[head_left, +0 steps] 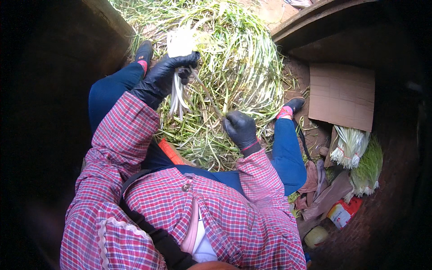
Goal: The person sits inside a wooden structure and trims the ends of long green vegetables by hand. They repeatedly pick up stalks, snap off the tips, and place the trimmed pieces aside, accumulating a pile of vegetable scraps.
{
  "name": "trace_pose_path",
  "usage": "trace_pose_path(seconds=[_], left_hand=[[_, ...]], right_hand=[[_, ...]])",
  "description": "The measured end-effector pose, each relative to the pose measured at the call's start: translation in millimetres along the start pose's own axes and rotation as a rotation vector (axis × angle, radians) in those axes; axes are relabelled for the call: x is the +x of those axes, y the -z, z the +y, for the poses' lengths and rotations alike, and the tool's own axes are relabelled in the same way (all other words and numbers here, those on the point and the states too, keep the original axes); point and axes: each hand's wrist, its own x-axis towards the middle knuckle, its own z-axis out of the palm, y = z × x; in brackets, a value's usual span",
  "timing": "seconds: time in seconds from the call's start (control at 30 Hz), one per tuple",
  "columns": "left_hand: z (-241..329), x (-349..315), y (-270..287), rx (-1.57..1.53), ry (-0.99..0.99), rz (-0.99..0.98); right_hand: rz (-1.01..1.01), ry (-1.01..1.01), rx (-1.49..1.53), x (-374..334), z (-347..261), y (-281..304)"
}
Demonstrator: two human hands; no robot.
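Note:
My left hand [174, 67], in a black glove, is closed around a bunch of white-stemmed greens [178, 96]. The white ends hang below the fist; the part above it is washed out by glaring sunlight. From that hand a single thin stalk [207, 93] slants down to my right hand [239, 128], also black-gloved, whose fingers are closed on its lower end. Beneath both hands spreads a thick heap of loose green and yellowish leaves [252, 67], lying between my outstretched legs.
At the right, a cardboard sheet [342, 92] stands above a tied bundle of white stalks [350, 146] and a greener bundle [366, 166]. Crumpled cloth [310, 182] and a red-and-white package [344, 211] lie nearer me. Dark wooden panels [105, 31] flank both sides.

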Motion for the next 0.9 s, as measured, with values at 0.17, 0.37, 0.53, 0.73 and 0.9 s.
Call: trace_pose_path(seconds=[0.17, 0.37, 0.53, 0.73, 0.9], left_hand=[[22, -5, 8, -0.025, -0.041, 0.135], [22, -10, -2, -0.034, -0.022, 0.07], [2, -10, -9, -0.084, -0.037, 0.059], [-3, -7, -9, -0.052, -0.055, 0.136], [0, -7, -4, -0.022, 0.008, 0.247]], right_hand=[[-0.495, -0.348, -0.426, -30, 65, -25], [-0.743, -0.612, -0.46, 11, 72, 0], [-0.083, 0.091, 0.397, 88, -19, 6], [0.167, 0.008, 0.415, 83, -37, -5], [0.118, -0.353, 0.604, 32, 24, -2]])
